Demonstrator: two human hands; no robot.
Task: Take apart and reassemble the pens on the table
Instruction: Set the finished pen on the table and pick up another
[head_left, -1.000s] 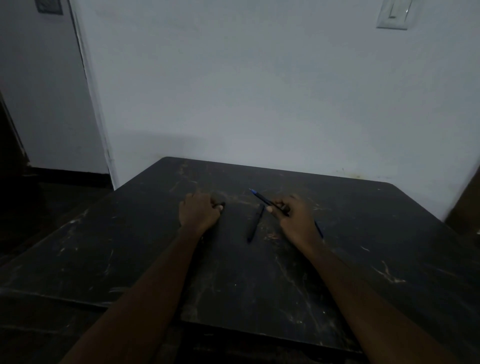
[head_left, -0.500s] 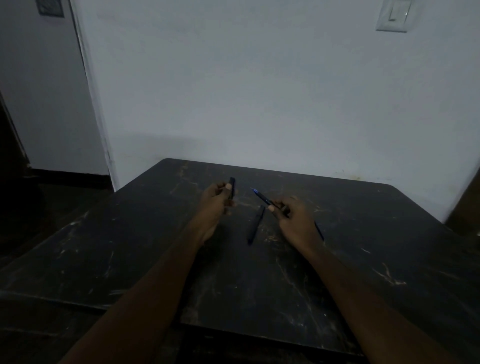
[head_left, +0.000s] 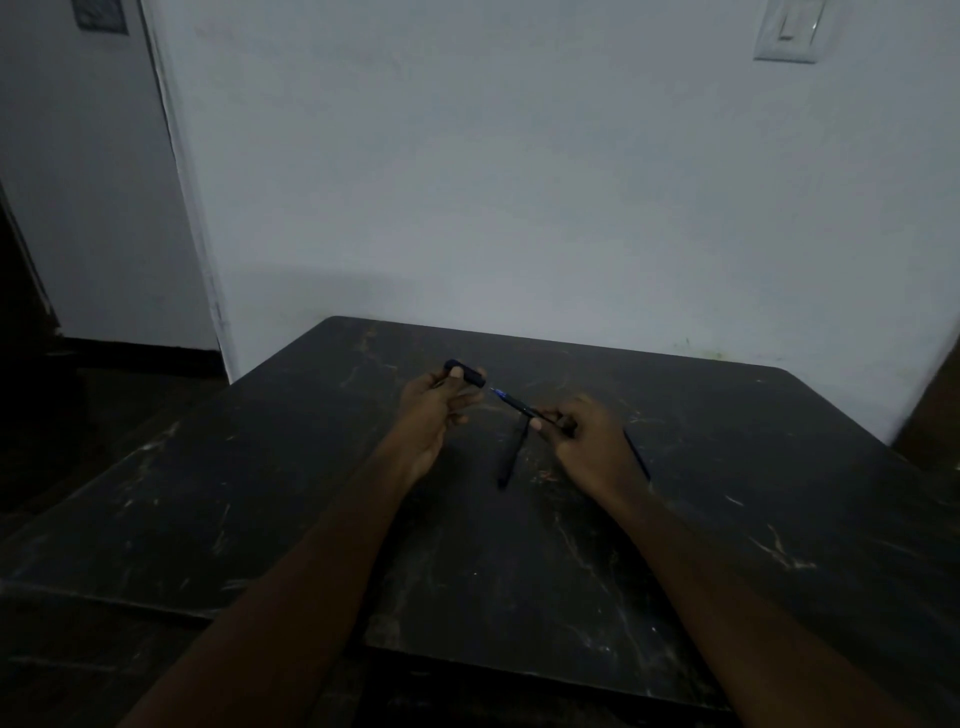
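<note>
Head view, only one: task looks midway, reassembly stage by my read. Left hand (head_left: 441, 410) is raised just off the scuffed black tabletop (head_left: 519, 571), thumb and fingers pinched on a short dark blue pen cap (head_left: 464, 373). Right hand (head_left: 589, 441) is curled tight round a thin dark pen body w/ blue tip (head_left: 514, 404), tip aimed at the cap, near but not yet in. A second dark pen barrel (head_left: 511, 454) lies flat on the table btwn the hands, untouched; can't tell if it's whole. Left to do: cap on, then that barrel.
</note>
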